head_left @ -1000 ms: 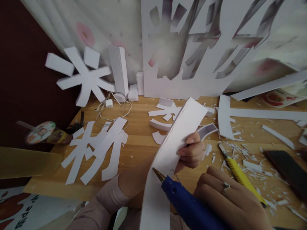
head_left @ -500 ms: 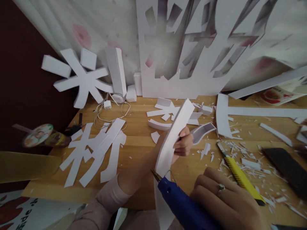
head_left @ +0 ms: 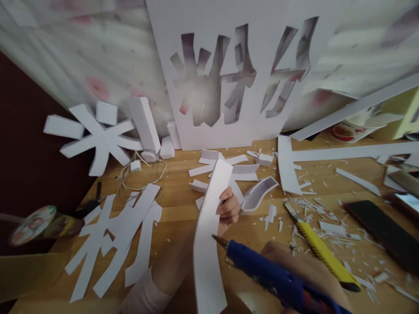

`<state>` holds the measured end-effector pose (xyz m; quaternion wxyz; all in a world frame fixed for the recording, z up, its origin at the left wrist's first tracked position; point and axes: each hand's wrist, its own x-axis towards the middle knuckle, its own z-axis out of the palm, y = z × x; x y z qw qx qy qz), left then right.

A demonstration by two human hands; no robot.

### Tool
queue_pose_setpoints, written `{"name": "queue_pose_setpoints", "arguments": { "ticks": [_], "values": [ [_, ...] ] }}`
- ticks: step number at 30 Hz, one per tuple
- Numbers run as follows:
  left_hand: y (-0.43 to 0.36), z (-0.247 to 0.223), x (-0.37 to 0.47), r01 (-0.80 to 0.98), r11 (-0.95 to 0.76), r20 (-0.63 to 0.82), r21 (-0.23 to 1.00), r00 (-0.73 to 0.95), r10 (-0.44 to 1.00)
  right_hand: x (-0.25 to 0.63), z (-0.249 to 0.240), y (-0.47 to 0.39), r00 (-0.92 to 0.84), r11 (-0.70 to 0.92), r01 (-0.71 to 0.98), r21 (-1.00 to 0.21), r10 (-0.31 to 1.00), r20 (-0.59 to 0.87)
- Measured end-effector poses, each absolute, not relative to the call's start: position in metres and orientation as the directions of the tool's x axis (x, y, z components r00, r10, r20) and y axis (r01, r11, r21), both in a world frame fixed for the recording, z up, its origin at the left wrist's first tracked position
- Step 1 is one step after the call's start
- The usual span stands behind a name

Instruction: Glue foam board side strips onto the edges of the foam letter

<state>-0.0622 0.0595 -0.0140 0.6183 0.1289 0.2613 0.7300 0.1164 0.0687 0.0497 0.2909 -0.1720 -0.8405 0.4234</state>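
Observation:
A long, slightly curved white foam board piece (head_left: 209, 244) is held up in front of me, gripped along its right edge by my left hand (head_left: 228, 210), whose fingers wrap round it. A blue hot glue gun (head_left: 265, 268) is in my right hand (head_left: 304, 266), partly hidden behind the gun's body. The metal nozzle points left and lies in front of the strip's lower right edge; whether it touches cannot be told. Behind my left hand lies a curved white piece with raised walls (head_left: 260, 194).
Flat white cutouts (head_left: 98, 244) lie at left beside a lidded drink cup (head_left: 39, 222) and a charger cable (head_left: 135, 165). A cut-out white board (head_left: 209, 135) leans at the back. At right are a yellow utility knife (head_left: 322, 248), scraps and a black phone (head_left: 379, 226).
The view has tilted up and shifted right. The glue gun has turned more sideways, its nozzle now further up along the strip's right edge. The strip's broad face shows more.

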Motion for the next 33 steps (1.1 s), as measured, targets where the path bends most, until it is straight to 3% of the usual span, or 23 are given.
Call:
{"name": "queue_pose_setpoints", "arguments": {
  "ticks": [5, 8, 11, 14, 16, 19, 23, 30, 33],
  "values": [
    [0.066, -0.034, -0.069, -0.855, -0.08, -0.054, 0.512, -0.125, 0.991, 0.112, 0.042, 0.077, -0.868, 0.53, -0.053, -0.847, 0.395, 0.302],
    [0.07, -0.045, -0.077, -0.87, -0.098, 0.007, 0.483, -0.108, 0.994, 0.134, 0.033, 0.082, -0.757, 0.532, 0.111, -0.839, 0.592, 0.276],
    [0.074, -0.052, -0.084, -0.891, -0.09, 0.062, 0.445, -0.07, 0.996, 0.174, 0.016, 0.092, -0.473, 0.43, 0.428, -0.795, 0.856, 0.208],
    [0.073, -0.061, -0.09, -0.895, -0.069, 0.02, 0.441, -0.067, 0.998, 0.218, 0.003, 0.112, -0.313, 0.187, 0.584, -0.79, 0.95, -0.007],
    [0.071, -0.068, -0.092, -0.9, -0.118, 0.035, 0.42, -0.113, 0.993, 0.244, -0.002, 0.128, -0.211, 0.099, 0.651, -0.753, 0.976, -0.054],
    [0.069, -0.076, -0.095, -0.908, -0.142, 0.066, 0.394, -0.126, 0.99, 0.272, -0.011, 0.155, -0.115, 0.103, 0.743, -0.661, 0.993, 0.026],
    [0.068, -0.079, -0.096, -0.895, -0.113, -0.06, 0.433, -0.153, 0.986, 0.284, -0.034, 0.187, -0.017, 0.055, 0.768, -0.639, 0.998, 0.065],
    [0.066, -0.091, -0.107, -0.867, -0.106, -0.123, 0.488, -0.188, 0.974, 0.273, -0.069, 0.196, -0.032, 0.059, 0.741, -0.669, 0.998, 0.053],
    [0.066, -0.099, -0.114, -0.854, -0.121, -0.126, 0.506, -0.212, 0.969, 0.29, -0.06, 0.165, -0.002, 0.071, 0.82, -0.569, 0.993, 0.121]
  ]
}}
